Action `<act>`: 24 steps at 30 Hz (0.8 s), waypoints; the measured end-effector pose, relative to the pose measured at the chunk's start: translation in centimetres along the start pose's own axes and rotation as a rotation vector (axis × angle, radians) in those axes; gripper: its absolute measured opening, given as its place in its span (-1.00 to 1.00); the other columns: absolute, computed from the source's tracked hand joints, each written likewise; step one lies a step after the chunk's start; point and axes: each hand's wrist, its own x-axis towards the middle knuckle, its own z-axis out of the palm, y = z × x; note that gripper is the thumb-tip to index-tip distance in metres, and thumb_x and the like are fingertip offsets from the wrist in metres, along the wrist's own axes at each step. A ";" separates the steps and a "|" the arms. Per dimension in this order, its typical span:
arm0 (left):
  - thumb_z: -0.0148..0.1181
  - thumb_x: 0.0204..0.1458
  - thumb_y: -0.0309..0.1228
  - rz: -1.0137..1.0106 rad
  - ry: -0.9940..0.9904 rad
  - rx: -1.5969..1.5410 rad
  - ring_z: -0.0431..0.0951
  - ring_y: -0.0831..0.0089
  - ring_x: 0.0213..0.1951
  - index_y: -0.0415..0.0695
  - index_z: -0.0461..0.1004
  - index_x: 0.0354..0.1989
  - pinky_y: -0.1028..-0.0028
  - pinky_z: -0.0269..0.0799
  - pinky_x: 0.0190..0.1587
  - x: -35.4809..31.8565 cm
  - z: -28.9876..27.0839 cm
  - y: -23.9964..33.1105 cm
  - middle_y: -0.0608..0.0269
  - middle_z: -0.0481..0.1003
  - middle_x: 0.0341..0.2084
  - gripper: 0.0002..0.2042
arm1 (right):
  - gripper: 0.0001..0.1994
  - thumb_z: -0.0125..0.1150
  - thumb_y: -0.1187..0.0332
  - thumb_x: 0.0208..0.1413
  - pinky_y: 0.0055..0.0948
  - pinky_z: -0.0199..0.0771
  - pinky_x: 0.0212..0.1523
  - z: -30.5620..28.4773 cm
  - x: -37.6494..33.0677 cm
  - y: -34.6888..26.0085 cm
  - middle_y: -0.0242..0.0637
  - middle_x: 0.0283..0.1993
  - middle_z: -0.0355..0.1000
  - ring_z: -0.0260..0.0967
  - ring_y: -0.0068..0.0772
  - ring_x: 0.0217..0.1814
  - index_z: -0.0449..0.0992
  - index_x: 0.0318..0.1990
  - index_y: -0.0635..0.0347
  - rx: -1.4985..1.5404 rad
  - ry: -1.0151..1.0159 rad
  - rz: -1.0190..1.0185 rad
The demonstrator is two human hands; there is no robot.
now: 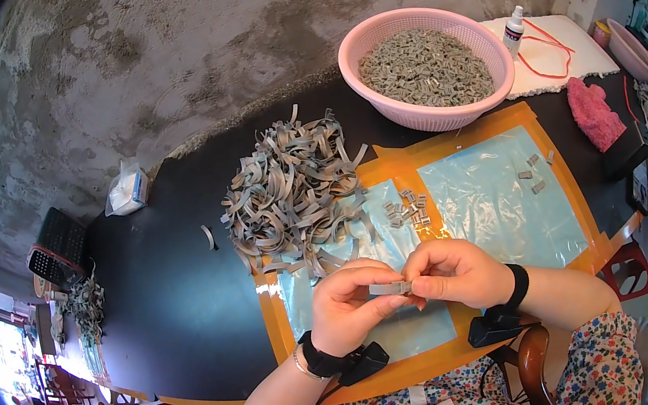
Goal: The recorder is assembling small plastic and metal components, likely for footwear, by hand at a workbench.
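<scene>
In front of my body both hands meet at a short grey strap (384, 288). My left hand (342, 303) is closed, pinching the strap between thumb and fingers. At the strap's right end is a small grey buckle-like piece (405, 287), gripped by the thumb and fingertips of my closed right hand (462, 272); the fingertips partly hide it. Beyond my left hand lies a large tangled heap of grey straps (293, 190). Several small metallic grey pieces (408, 210) are clustered between heap and right hand, on a light blue sheet (498, 203) edged with orange tape.
A pink basket (433, 115) full of small grey pieces stands at the back, beside a white bottle (514, 31) and a foam board (549, 67). A pink cloth (595, 115) lies right. Few loose pieces (538, 187) sit right; a plastic packet (126, 190) rests far left.
</scene>
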 end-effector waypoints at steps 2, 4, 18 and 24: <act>0.26 -0.16 -0.64 0.007 -0.003 -0.003 0.46 0.44 -0.26 -0.29 0.48 -0.26 0.49 0.35 -0.17 0.0 0.0 -0.1 0.13 0.46 -0.32 -0.77 | -0.89 0.02 0.41 0.17 -0.60 0.34 -0.25 0.0 0.0 0.1 -0.35 -0.30 0.35 0.28 -0.62 -0.28 0.35 -0.25 0.26 -0.013 0.003 0.007; 0.27 -0.16 -0.64 0.014 -0.006 -0.006 0.46 0.44 -0.26 -0.28 0.48 -0.26 0.50 0.35 -0.18 0.0 0.0 -0.1 0.14 0.47 -0.32 -0.77 | -0.90 0.03 0.41 0.16 -0.61 0.33 -0.25 -0.1 0.0 0.1 -0.36 -0.30 0.35 0.28 -0.63 -0.29 0.35 -0.24 0.26 -0.018 0.003 0.008; 0.34 -0.24 -0.55 -0.008 0.050 0.033 0.46 0.39 -0.28 -0.24 0.49 -0.34 0.46 0.37 -0.19 0.0 0.0 -0.2 0.14 0.46 -0.36 -0.77 | -0.87 0.03 0.38 0.16 -0.62 0.31 -0.24 -0.1 0.0 0.2 -0.38 -0.29 0.35 0.27 -0.65 -0.28 0.34 -0.21 0.24 -0.005 0.011 0.028; 0.28 -0.19 -0.65 0.027 -0.009 -0.017 0.44 0.43 -0.23 -0.27 0.47 -0.26 0.48 0.33 -0.12 -0.1 -0.4 -0.6 0.15 0.45 -0.31 -0.74 | -0.87 0.03 0.37 0.17 -0.61 0.31 -0.23 -0.1 0.0 0.2 -0.38 -0.29 0.35 0.27 -0.64 -0.27 0.34 -0.21 0.23 -0.017 0.005 0.022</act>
